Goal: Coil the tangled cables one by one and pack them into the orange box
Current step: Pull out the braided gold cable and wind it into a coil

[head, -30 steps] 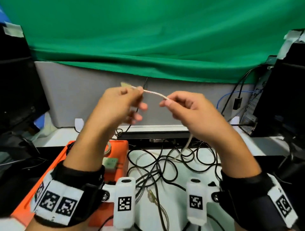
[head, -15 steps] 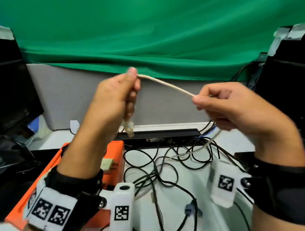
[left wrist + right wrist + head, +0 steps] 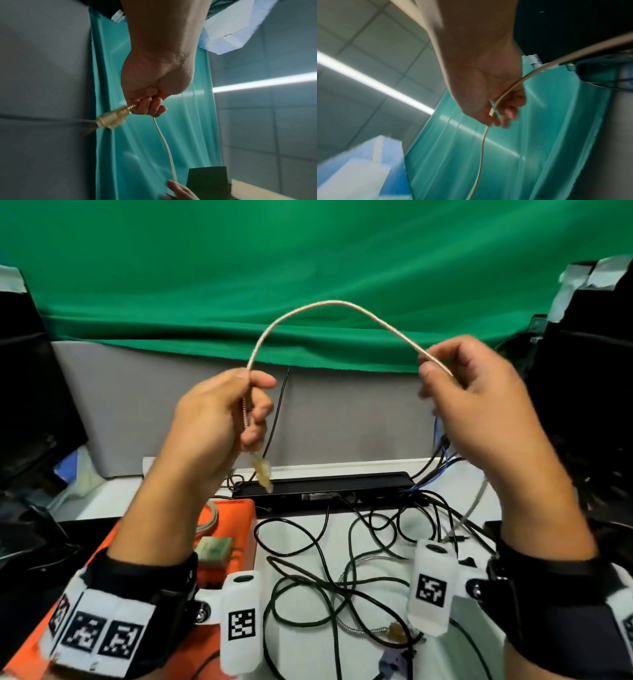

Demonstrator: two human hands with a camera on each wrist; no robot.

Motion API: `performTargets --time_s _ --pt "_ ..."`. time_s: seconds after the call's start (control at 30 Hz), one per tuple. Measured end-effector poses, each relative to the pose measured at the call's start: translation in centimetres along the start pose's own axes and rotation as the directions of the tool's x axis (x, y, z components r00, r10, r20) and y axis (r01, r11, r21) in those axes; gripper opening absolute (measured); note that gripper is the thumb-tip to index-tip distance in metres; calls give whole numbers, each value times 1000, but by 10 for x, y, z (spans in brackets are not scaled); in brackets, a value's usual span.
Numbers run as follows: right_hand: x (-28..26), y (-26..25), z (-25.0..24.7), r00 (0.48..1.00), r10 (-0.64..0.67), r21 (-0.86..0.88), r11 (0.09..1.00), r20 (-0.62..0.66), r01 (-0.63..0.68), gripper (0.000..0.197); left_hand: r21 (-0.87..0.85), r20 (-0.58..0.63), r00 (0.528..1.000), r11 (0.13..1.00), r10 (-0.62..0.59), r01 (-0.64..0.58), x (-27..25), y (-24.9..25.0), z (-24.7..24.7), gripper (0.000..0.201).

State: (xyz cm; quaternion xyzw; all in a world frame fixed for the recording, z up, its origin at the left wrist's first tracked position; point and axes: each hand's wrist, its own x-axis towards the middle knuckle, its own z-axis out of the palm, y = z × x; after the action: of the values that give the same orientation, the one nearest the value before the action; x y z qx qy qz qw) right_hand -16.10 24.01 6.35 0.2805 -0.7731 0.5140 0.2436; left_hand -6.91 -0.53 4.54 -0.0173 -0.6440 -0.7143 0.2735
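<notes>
Braided cable (image 3: 329, 303), pale and beige, arches high in the air above the orange box (image 3: 239, 518), held up between both hands in front of the green backdrop (image 3: 308, 268). At one end of the arch the left hand (image 3: 219, 419) has thumb and curled fingers closed round the cable directly above the box's far end, and the translucent connector (image 3: 262, 472) hangs just below that fist, pointing down toward the box. The left wrist view shows the same grip from beneath: the connector (image 3: 111, 119) sticks out of the closed fingers and the cable (image 3: 165, 146) runs away toward the other hand. At the other end the right hand (image 3: 479, 398), up and to the right of the box, pinches the cable between thumb and forefinger, the remaining fingers loosely curled; the right wrist view shows the cable (image 3: 481, 155) passing across the palm and through the fingertips, though blur hides the exact contact. From that hand the cable drops to the white table (image 3: 305, 563), where it joins the tangled black cables (image 3: 342, 594) lying just right of the box. Inside the box rest a pale coiled cable (image 3: 209, 520) and a small greenish adapter (image 3: 215, 549). A black power strip (image 3: 325, 486) lies just beyond the box's far right corner.
</notes>
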Motion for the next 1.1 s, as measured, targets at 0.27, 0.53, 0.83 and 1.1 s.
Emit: performTargets --time_s 0.27,0.53,0.83,1.1 --pt "-17 -28 42 963 -146 -197 961 225 192 48 -231 364 924 950 -117 211 -13 2 26 28" --pt "-21 -20 46 872 5 -223 967 489 119 32 -590 138 987 807 78 19 -3 10 13 33" --pt "-33 -49 33 755 -133 -33 979 642 201 12 436 317 859 743 401 -508 -20 -9 34 30" --pt "-14 -20 0 939 -190 153 977 287 151 14 180 479 876 983 -58 -34 -19 3 14 41"
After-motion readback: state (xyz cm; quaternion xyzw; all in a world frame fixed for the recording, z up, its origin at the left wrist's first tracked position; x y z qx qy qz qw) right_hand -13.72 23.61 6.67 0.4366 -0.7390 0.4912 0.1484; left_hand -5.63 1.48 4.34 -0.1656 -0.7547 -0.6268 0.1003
